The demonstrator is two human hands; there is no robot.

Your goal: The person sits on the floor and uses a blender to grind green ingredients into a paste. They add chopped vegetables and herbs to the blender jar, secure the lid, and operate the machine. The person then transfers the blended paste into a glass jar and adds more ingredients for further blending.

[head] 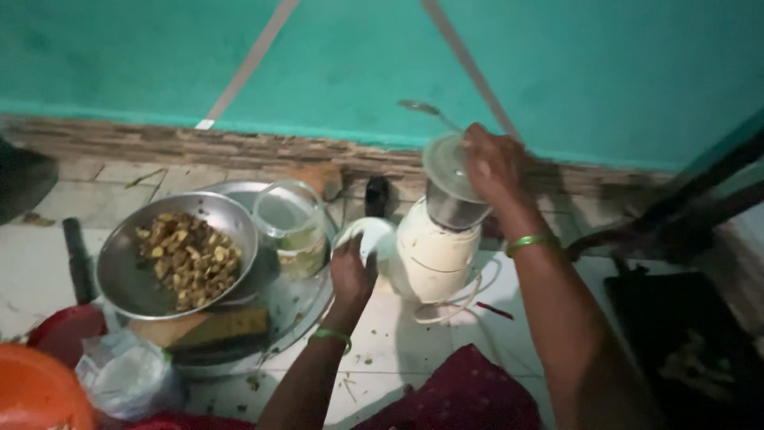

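Observation:
A white mixer grinder (434,259) stands on the pale tiled floor with a steel jar (455,209) on top. My right hand (493,167) presses on the jar's clear lid (444,163), and a spoon (426,110) shows just above it. My left hand (352,275) rests against the front of the grinder's white base, fingers curled on it. Both wrists wear green bangles.
A steel bowl (127,279) of chopped yellowish pieces leans on a big steel plate (302,299), with a clear jar (293,227) beside it. Orange and red vessels (40,382) and a plastic bag (127,374) lie at the lower left. A dark tray (684,342) sits right.

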